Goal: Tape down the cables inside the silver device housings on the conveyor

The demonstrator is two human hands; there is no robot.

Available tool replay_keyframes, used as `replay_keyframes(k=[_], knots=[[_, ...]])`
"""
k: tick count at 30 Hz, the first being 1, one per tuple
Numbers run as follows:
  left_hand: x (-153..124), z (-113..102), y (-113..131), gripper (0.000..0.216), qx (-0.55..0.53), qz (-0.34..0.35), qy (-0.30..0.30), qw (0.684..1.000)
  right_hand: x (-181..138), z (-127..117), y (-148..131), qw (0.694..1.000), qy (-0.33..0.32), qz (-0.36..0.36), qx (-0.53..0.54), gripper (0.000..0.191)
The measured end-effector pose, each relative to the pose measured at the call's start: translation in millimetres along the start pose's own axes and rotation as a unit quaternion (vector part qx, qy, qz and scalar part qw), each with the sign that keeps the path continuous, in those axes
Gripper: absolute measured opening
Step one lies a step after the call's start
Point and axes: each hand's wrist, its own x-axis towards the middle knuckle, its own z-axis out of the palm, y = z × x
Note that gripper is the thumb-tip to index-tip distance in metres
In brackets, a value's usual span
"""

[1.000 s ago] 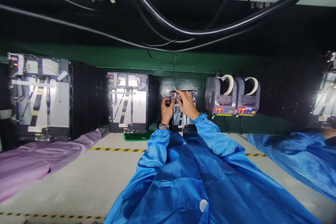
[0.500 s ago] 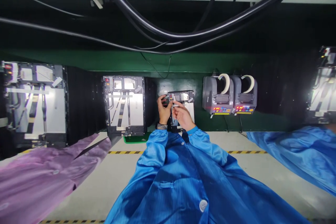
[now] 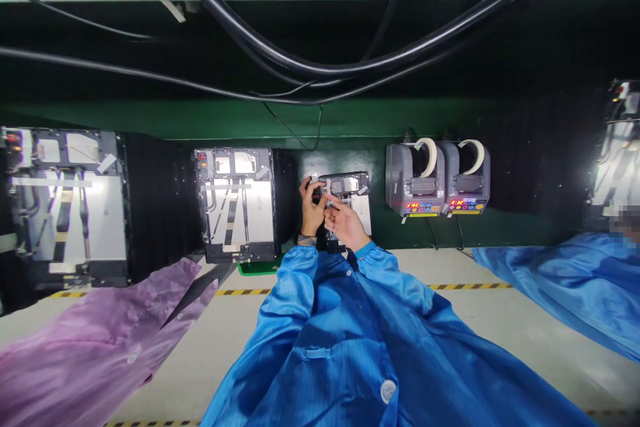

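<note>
An opened tablet-like device (image 3: 357,203) lies in front of me, its silver inside and black frame showing. My left hand (image 3: 312,210) is at its upper left corner, fingers curled and thumb bent over the edge; what they grip is hidden. My right hand (image 3: 346,223) reaches over the middle of the device, its fingertips pinched close to my left thumb. By these fingertips is a small pale strip (image 3: 329,187), apparently tape, over the top left part of the device. The hands cover much of the device's left side.
Two grey tape dispensers (image 3: 416,180) with lit displays stand to the right. More opened devices (image 3: 239,207) stand along the left. Thick black cables (image 3: 320,70) hang across the front. A person in a pink sleeve (image 3: 115,320) is at left, one in a blue sleeve (image 3: 555,280) at right.
The pale strip has turned from roughly level to more upright, nearer the device's top left corner. My right fingertips have shifted slightly left. The pink sleeve at left has moved a little.
</note>
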Motion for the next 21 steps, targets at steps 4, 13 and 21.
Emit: replay_keyframes(k=[4,13,21], knots=[[0.8,-1.9,0.5,0.020,0.008,-0.003,-0.014,1.000,-1.0,1.4,2.2,1.000,-0.007,-0.008,0.001,0.042],[2.1,-3.8,3.6,0.018,-0.001,-0.003,-0.026,1.000,-1.4,5.5,-0.1,1.000,0.009,-0.017,-0.024,0.042],[2.6,-4.7,5.9,0.018,-0.001,-0.013,-0.034,0.999,-3.0,6.4,2.9,0.998,0.025,-0.023,-0.053,0.046]])
